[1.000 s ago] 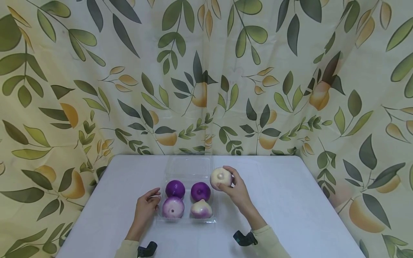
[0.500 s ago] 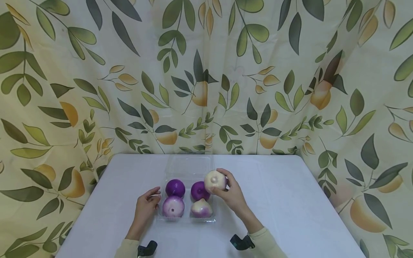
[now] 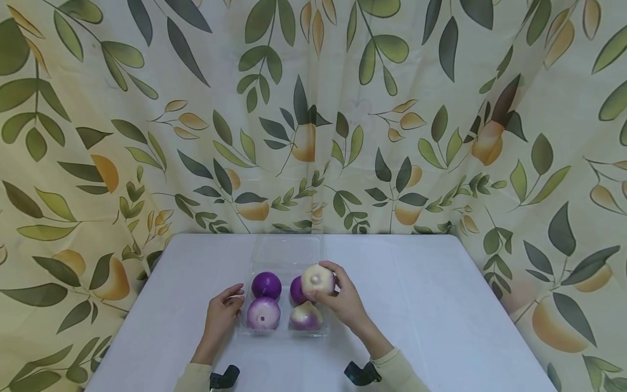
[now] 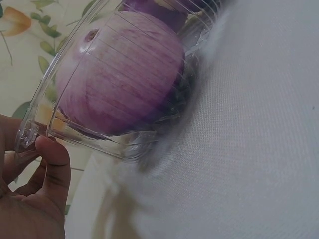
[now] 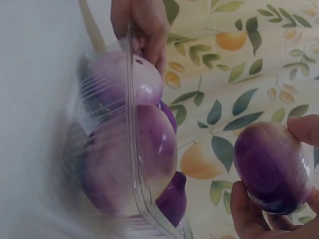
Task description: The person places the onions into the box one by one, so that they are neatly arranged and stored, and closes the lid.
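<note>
My right hand (image 3: 345, 305) grips a pale onion (image 3: 317, 279) with a purple side (image 5: 269, 169), thumb and fingers round it. It is held above the clear plastic container (image 3: 284, 335), over its right half. My left hand (image 3: 221, 316) pinches the container's rim at the left side, thumb against the edge (image 4: 30, 137). Inside sit a dark purple onion (image 3: 266, 286) at back left, a lighter purple onion (image 3: 263, 314) at front left and a white-and-purple onion (image 3: 306, 317) at front right. Another dark purple onion (image 3: 296, 290), back right, is partly hidden by the held one.
The container's clear lid (image 3: 286, 253) lies folded back toward the far table edge. A white cloth covers the table (image 3: 416, 294). Behind it hangs a leaf-patterned curtain (image 3: 372, 130). Dark wrist cameras (image 3: 362, 373) are strapped at both sleeves.
My right hand has carried the pale onion leftward and slightly down, from beside the container to over its back right onion. My left hand has stayed at the rim.
</note>
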{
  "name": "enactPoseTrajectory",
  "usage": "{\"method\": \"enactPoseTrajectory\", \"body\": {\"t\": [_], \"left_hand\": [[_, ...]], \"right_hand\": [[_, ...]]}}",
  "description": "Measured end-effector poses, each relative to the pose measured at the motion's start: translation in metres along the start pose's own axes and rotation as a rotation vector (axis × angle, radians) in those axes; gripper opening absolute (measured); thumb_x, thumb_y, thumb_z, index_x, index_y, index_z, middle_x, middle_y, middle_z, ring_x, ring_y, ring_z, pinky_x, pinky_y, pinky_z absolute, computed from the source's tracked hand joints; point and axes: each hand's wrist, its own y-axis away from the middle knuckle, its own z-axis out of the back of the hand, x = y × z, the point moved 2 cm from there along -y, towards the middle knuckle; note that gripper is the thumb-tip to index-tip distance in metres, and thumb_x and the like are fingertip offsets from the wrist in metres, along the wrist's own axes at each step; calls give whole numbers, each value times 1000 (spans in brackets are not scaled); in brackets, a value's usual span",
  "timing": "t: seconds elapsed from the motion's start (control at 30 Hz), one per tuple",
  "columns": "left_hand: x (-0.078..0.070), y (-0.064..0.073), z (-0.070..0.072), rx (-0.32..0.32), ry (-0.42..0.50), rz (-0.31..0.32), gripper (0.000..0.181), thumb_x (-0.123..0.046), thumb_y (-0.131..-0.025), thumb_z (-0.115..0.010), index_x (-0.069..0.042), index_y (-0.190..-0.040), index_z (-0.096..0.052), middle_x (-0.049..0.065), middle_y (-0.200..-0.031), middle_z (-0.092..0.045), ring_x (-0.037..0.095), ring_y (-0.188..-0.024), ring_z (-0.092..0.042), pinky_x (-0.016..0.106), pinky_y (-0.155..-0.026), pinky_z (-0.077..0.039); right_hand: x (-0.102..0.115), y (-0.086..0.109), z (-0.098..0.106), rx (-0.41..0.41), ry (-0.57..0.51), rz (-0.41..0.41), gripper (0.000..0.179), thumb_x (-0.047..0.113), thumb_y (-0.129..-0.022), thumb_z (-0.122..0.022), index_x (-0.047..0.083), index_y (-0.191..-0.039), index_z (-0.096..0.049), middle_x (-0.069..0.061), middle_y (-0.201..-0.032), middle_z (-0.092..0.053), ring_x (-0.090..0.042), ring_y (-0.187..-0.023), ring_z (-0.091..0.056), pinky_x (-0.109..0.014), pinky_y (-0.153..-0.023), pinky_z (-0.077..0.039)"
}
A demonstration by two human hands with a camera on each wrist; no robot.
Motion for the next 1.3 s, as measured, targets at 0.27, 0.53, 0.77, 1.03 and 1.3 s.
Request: {"method": "enactPoseTrajectory", "body": {"t": [0.27,0.53,0.77,1.03,1.3], "left_hand": [[0,-2,1,-9,-4,-9,38,2,-91,-62,5,-129,-60,25,-115,-63,9,-70,-60,20,-55,-49],[2,-1,0,-3,7,10,38,2,-91,-62,3,-130,-60,25,-118,-63,8,-70,-58,20,-56,-49],[2,-1,0,-1,10,9,38,2,-91,-62,3,-129,-60,25,-117,-63,10,-69,-59,20,-55,-49],[2,-1,-1,-4,0,10,38,2,-91,-61,3,-129,-60,24,-116,-63,10,-70,-59,20,-55,-49],[3,0,-1,-3,7,16,38,3,-91,-61,4,-129,-60,24,-116,-63,11,-70,-59,20,-55,-49]], "right_hand": [[5,-3,-13,22,-31,4,70,9,-77,-80,19,-139,-49,-12,-142,-48,-32,-122,-52,-40,-94,-54],[1,-8,-25,29,-2,14,69,12,-77,-80,19,-139,-49,-10,-145,-46,-34,-126,-51,-41,-96,-53],[-2,-10,-34,42,25,19,70,16,-76,-81,19,-138,-48,-9,-145,-45,-34,-128,-50,-48,-102,-49],[12,-5,-44,54,133,65,69,11,-76,-81,8,-137,-50,-16,-136,-49,-34,-121,-54,-50,-101,-48],[4,-9,-50,38,191,115,70,13,-74,-83,9,-136,-51,-15,-132,-52,-31,-118,-56,-43,-97,-49]]}}
